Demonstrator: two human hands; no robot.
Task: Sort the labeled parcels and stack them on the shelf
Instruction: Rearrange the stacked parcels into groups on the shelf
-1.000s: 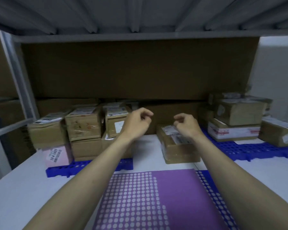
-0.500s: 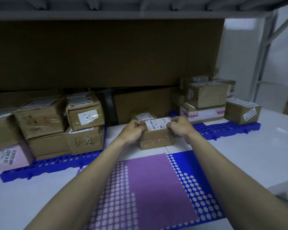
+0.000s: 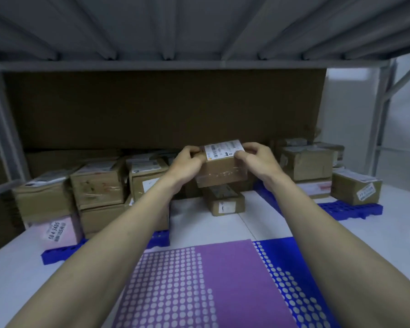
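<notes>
Two hands [image 3: 189, 162], about twelve parcels [image 3: 220, 171], three blue pallets [image 3: 346, 208].

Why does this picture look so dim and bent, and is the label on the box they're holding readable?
Head view: light is dim under the upper shelf, its straight edge bowed by the wide-angle lens. The held parcel, gripped by left hand and right hand, is soft with blur; its white label shows a barcode, but the text is unreadable.
</notes>
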